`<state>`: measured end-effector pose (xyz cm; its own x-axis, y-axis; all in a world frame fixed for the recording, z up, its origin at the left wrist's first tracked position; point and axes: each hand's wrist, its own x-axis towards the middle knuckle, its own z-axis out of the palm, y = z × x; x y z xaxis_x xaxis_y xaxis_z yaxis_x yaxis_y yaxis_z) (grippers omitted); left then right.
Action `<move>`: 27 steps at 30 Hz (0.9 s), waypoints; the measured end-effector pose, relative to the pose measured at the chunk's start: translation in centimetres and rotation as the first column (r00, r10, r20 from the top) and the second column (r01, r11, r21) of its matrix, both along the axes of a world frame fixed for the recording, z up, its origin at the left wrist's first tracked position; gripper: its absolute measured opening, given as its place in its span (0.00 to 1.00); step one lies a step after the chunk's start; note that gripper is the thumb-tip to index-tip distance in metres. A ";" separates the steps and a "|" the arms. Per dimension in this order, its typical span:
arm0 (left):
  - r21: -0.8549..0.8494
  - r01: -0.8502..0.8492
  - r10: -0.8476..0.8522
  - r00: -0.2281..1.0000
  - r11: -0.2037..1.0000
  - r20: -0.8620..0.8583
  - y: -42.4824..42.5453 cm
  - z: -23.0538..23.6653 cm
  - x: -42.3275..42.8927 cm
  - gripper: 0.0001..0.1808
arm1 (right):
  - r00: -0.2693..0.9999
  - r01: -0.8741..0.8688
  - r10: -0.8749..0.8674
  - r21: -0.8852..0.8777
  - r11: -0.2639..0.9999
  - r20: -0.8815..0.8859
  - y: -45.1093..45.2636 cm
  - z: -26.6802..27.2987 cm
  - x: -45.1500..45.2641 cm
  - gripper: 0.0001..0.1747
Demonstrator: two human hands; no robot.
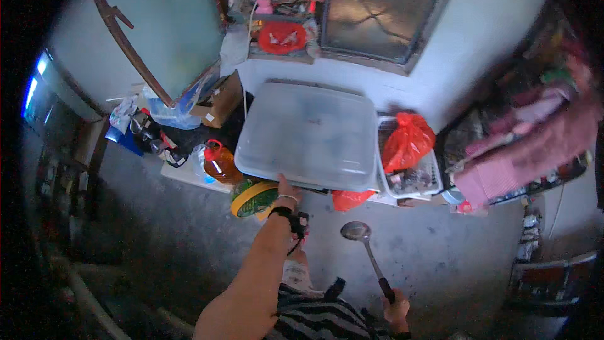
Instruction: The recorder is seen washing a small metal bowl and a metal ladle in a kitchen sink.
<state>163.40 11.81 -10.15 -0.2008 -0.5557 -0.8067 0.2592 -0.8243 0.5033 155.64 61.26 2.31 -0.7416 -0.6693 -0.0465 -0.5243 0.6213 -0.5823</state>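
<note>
My left hand (pixel 286 193) reaches forward to the near edge of a large translucent plastic storage box's lid (pixel 309 132). The thumb shows against the lid's front edge, while the other fingers are hidden, so I cannot tell whether they grip it. In my right hand (pixel 397 306) is a metal ladle (pixel 356 231) by its dark handle, its bowl pointing away from me over the floor. Beneath my left wrist, close to the box, stands a round green and yellow item (pixel 255 199).
A bottle of amber liquid (pixel 221 165) with a red cap stands left of the box. To the right, a white plastic basket (pixel 436 182) holds a red plastic bag (pixel 409 141). Pink cloth (pixel 524 165) covers things farther right. An open window pane (pixel 165 28) juts out above a cardboard box (pixel 224 99).
</note>
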 end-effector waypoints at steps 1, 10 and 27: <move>0.104 0.063 -0.040 0.976 0.993 -0.212 -0.5 0.7 -2.4 0.30 | 1.000 0.023 -0.023 0.030 0.999 -0.002 -1.4 0.0 -0.9 0.14; 0.103 0.137 -0.098 0.944 0.985 -0.316 0.7 13.2 -5.9 0.24 | 0.896 0.069 -0.015 -0.106 0.992 0.445 -15.7 -2.6 -5.4 0.12; -0.072 0.290 -0.298 0.902 0.954 -0.312 -3.5 20.9 -5.1 0.20 | 0.902 -0.344 0.375 -0.168 0.924 0.213 -50.6 -15.4 -1.7 0.17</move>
<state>158.26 8.30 10.71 -0.6000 -0.4499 -0.6615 0.1556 -0.8767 0.4551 153.92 10.61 -13.09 -0.4266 -0.9000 -0.0899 -0.5357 0.3315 -0.7766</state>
